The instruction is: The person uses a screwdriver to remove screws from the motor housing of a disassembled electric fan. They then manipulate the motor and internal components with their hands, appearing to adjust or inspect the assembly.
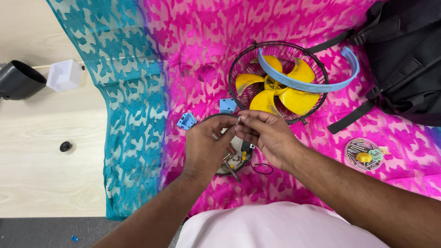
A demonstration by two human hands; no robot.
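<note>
Left hand (205,144) and right hand (268,136) pinched together on small metal part (239,120), perhaps screw, above motor base (236,158); fan cage (278,81) parked aside, freeing workspace.

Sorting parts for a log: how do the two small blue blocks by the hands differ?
The left blue block lies clear of the fan cage, turned at an angle, with its ribbed hollow side up. The right blue block sits squarer to the camera, right against the cage's rim, showing a flatter face with small holes. The left hand is near the first; the fingers almost cover the second's lower edge. Both are light blue, similar in size, resting on the pink cloth.
</note>
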